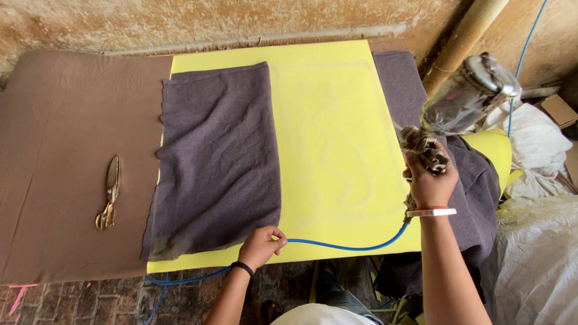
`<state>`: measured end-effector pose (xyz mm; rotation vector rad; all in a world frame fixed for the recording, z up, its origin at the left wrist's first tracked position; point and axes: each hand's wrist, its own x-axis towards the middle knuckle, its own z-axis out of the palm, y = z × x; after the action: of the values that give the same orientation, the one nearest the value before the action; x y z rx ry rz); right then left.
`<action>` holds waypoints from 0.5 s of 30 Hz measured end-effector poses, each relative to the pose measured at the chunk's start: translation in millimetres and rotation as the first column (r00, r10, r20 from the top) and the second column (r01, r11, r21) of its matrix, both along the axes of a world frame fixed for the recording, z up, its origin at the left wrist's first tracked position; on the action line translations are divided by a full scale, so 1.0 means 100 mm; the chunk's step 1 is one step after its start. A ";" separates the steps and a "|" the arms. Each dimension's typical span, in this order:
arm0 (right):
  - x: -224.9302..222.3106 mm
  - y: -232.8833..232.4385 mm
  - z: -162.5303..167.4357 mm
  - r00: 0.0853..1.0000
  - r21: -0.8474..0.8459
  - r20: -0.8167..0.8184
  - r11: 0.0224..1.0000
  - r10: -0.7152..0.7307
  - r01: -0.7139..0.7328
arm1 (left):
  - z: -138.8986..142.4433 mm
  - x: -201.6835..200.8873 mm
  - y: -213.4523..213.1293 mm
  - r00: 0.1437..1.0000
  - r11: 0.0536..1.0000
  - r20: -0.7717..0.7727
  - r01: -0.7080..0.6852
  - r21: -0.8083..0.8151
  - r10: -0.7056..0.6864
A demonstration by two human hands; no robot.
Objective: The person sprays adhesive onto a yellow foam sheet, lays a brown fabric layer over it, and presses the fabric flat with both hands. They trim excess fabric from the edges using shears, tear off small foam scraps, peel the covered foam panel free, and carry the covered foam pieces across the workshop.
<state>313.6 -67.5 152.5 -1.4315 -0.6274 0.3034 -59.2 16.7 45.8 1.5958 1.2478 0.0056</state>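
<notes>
My right hand (429, 180) grips a metal spray gun (463, 99) with a shiny cup on top, held over the right edge of a yellow foam sheet (328, 138). A blue air hose (349, 245) runs from the gun along the front edge of the foam. My left hand (262, 245) pinches that hose near the front edge, just below a grey cloth (217, 159) that covers the foam's left half. The bare yellow half shows faint glossy sprayed trails.
A pair of large metal scissors (109, 191) lies on the brown cloth-covered table (66, 150) at the left. More grey fabric (475, 186) hangs off the right end. White sheeting (536, 241) and a pipe (463, 36) stand at the right. Brick floor lies below.
</notes>
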 end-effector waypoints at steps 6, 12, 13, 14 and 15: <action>0.05 -0.40 0.00 0.985 -0.148 0.076 0.976 -0.152 0.162 | 0.14 0.21 -0.04 0.998 0.998 -0.011 0.067 -0.001 -0.067; -0.20 -1.21 -0.25 0.969 -0.549 0.112 0.799 -0.221 0.246 | 0.15 0.38 -0.16 0.977 0.976 0.000 0.211 -0.055 -0.211; -0.22 -1.29 -0.29 0.979 -0.529 0.008 0.830 -0.204 0.177 | 0.15 0.40 -0.19 0.973 0.971 0.008 0.230 -0.066 -0.230; -0.24 -1.34 -0.33 0.980 -0.498 -0.093 0.861 -0.177 0.108 | 0.14 0.40 -0.21 0.969 0.966 0.017 0.246 -0.075 -0.245; -0.25 -1.37 -0.35 0.971 -0.457 -0.191 0.888 -0.144 0.042 | 0.13 0.40 -0.21 0.969 0.966 -0.002 0.246 -0.082 -0.247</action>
<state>288.5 -204.6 117.3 -1.8365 -0.3113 0.5503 -19.1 -4.6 59.1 1.6721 1.0383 -0.2099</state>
